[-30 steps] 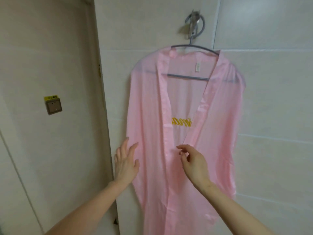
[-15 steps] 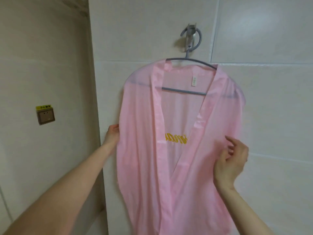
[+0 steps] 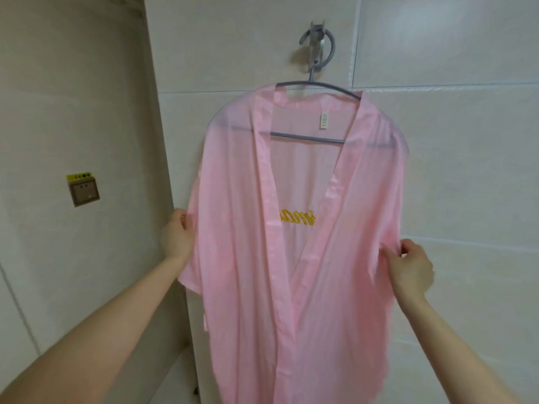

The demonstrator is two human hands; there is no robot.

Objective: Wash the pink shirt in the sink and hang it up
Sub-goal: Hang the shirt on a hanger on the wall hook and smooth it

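The pink shirt [image 3: 239,217] hangs open-fronted on a grey hanger [image 3: 306,137], which hangs from a metal wall hook [image 3: 316,45]. Yellow embroidered lettering shows through on its inside back. My left hand [image 3: 176,236] grips the shirt's left edge at mid height. My right hand [image 3: 409,265] pinches the fabric at the right edge. The shirt is spread wide between both hands. Its lower hem runs out of the frame.
Pale tiled wall [image 3: 466,170] stands behind the shirt. A wall corner [image 3: 154,126] runs down to the left of it. On the recessed left wall is a brown switch plate [image 3: 84,192] with a yellow label above it.
Both hands have moved out from the shirt's front to its side edges and taken hold of the fabric, spreading it wider. The view has tilted up a little.
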